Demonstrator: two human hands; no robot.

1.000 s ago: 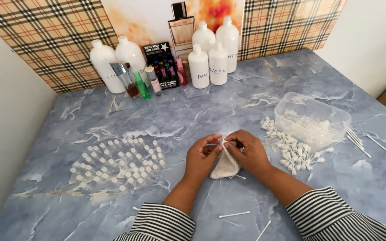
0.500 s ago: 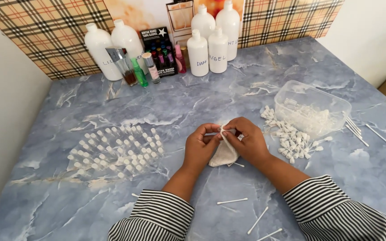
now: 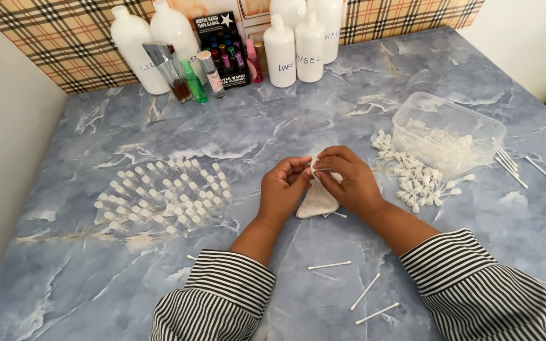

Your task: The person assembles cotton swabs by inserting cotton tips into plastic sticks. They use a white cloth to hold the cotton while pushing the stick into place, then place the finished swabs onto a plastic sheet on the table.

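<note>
The small white cloth pad point(image 3: 316, 201) is best kept pressed flat on the bench point(image 3: 323, 120) near the middle while its upper edge is worked, so it cannot slip. The left hand point(image 3: 284, 189) is curled, fingertips pinching that edge; the right hand point(image 3: 349, 180) is likewise closed, pinching the same edge from above.

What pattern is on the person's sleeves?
The sleeves have black and white stripes, seen best in the head view.
</note>
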